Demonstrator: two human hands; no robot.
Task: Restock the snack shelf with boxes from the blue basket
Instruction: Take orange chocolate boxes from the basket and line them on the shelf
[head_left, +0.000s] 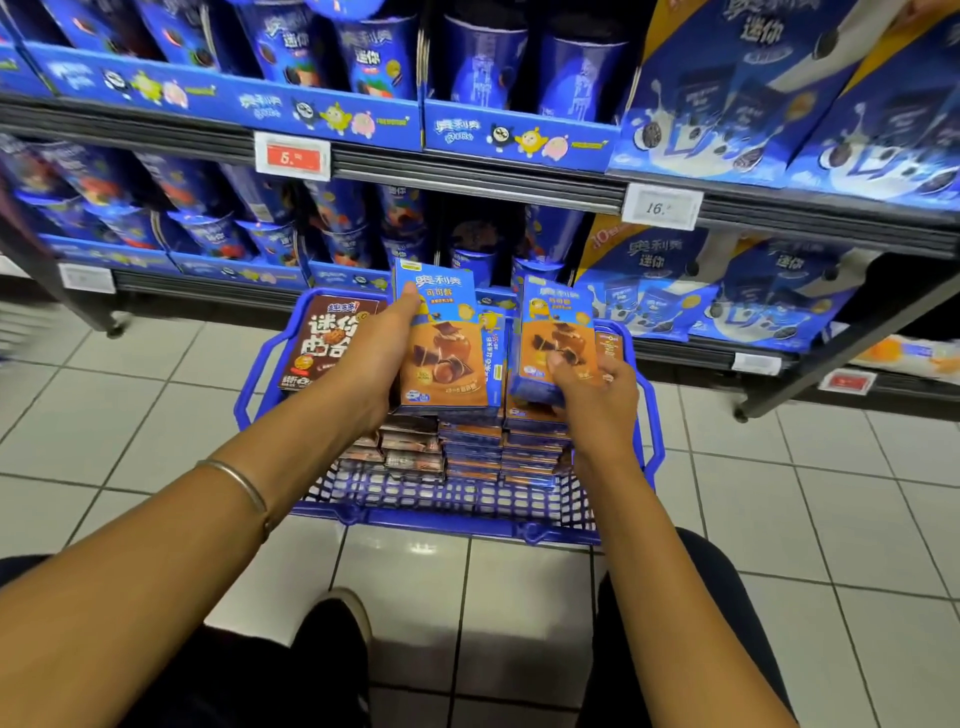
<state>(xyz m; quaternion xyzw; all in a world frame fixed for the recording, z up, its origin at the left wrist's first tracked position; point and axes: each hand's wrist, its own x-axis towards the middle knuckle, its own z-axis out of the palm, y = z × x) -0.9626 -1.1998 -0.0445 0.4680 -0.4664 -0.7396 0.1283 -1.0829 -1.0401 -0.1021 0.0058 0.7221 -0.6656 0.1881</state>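
A blue plastic basket (447, 514) stands on the tiled floor in front of the snack shelf (467, 176). Inside it lie stacked blue-and-orange snack boxes (524, 447) and, to their left, brown boxes (410, 441). My left hand (371, 353) grips the left side of a blue-and-orange box (447, 358), held upright above the basket. To its right, my right hand (597, 387) holds a second box (556, 332) of the same kind by its lower end, tilted. A dark brown box (324, 338) leans at the basket's far left.
The shelf levels carry blue cookie tubs (374, 57) and large blue packs (789, 93). Price tags (292, 156) hang on the rails. A shelf leg with a caster (740, 413) stands at the right. My knees and one shoe (337, 618) are below the basket.
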